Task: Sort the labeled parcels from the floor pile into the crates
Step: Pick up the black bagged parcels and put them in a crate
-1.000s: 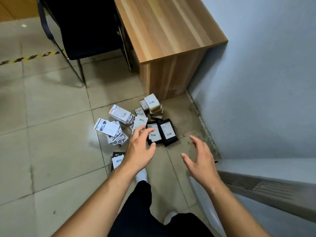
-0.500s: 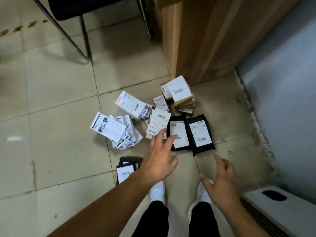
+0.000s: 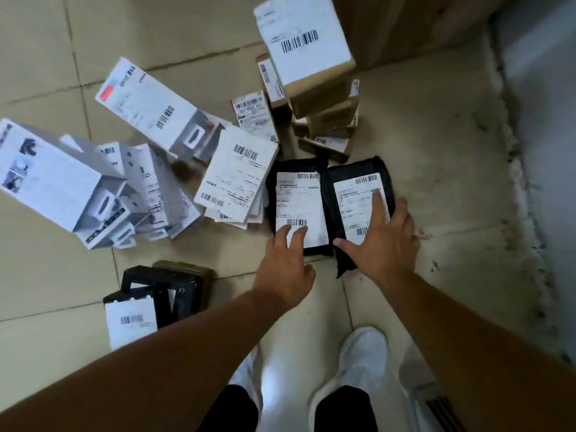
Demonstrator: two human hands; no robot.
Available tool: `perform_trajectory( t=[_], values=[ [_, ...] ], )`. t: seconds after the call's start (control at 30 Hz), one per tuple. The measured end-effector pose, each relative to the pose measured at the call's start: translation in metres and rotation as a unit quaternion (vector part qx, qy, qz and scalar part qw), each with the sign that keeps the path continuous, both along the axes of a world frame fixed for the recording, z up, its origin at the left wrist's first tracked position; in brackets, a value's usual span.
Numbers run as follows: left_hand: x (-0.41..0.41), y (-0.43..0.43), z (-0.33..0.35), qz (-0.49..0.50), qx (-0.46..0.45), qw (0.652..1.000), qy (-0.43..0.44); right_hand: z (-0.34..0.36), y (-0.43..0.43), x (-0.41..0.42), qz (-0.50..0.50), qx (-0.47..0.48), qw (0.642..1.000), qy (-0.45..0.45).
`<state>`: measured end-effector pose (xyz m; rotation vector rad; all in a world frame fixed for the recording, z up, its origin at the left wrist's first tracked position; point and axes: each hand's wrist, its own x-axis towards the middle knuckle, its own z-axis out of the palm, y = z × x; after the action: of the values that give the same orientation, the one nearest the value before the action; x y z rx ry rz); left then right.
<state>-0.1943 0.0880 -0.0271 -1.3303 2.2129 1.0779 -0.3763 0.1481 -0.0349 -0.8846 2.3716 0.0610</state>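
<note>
Under our two hands, on the tiled floor point(image 3: 436, 135), lie two black pouches side by side w/ long edges touching, each w/ a white label face up. Our left hand point(image 3: 285, 269) reaches the near end of the left pouch point(image 3: 297, 199): fingers fairly straight, tips resting on the label by its lower barcode, thumb out to the side over the tile. It grips nothing. Our right hand point(image 3: 383, 244) lies spread wide & flat on the right pouch point(image 3: 349, 194), index finger pointing up along the label, thumb stretched toward the left hand, little finger over the pouch's outer edge. It prob. presses down, though the blur makes that hard to judge.

Just left of the left hand's fingertips sits a stack of flat white packets point(image 3: 238, 176), overlapping the left pouch's edge. Beyond both hands stands a stack of brown boxes point(image 3: 324, 113), the top box point(image 3: 302, 35) tilted, w/ a big barcode label. Well left of the left hand is a heap of white boxes point(image 3: 93, 182), w/ a long white box point(image 3: 146, 104) bearing a red tag leaning beyond it. Beside the left forearm lie black packets point(image 3: 162, 288), one w/ a white label. Below the hands are our white shoes point(image 3: 361, 353); right of the right hand runs a grey wall point(image 3: 545, 88).
</note>
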Motion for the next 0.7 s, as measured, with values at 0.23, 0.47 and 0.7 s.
perform_trajectory(
  t=[0.23, 0.47, 0.7],
  values=[
    [-0.019, 0.035, -0.032, -0.021, 0.004, 1.0, -0.023, -0.041, 0.019, 0.004, -0.041, 0.036, 0.998, -0.034],
    [-0.065, 0.017, -0.047, 0.248, 0.008, 0.963, -0.102, -0.023, 0.047, -0.043, -0.137, -0.085, 0.987, 0.001],
    [-0.104, 0.001, -0.075, 0.317, 0.038, 0.924, -0.211, -0.011, 0.095, -0.078, -0.211, -0.136, 0.968, -0.009]
  ],
)
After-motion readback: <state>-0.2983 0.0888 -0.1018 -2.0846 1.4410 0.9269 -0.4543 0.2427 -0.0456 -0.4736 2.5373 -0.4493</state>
